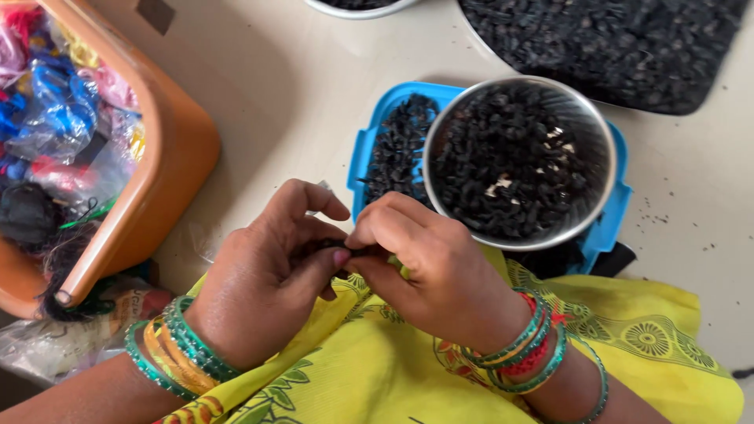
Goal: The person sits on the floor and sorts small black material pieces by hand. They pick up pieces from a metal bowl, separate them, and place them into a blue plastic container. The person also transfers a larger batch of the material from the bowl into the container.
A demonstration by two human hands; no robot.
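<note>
Dark pod (355, 251) is shown pinched between the fingertips of the left hand (267, 279) and the right hand (428, 271), just below the steel bowl (598, 129), over a lap in yellow cloth (377, 369). Both hands are closed on it from opposite sides, thumbs and forefingers pressed together; most of the pod is hidden by them. The bowl, filled with dark pieces (503, 169), is set on a blue tray (365, 149) bearing a heap of dark husks (397, 149). Left of the bowl an orange basket (169, 157) is seen; above it, a mat (605, 47) of dark material. The step in hand is judged to be the opening of one pod. A firm, small twist or pull between the fingertips is called for next.
</note>
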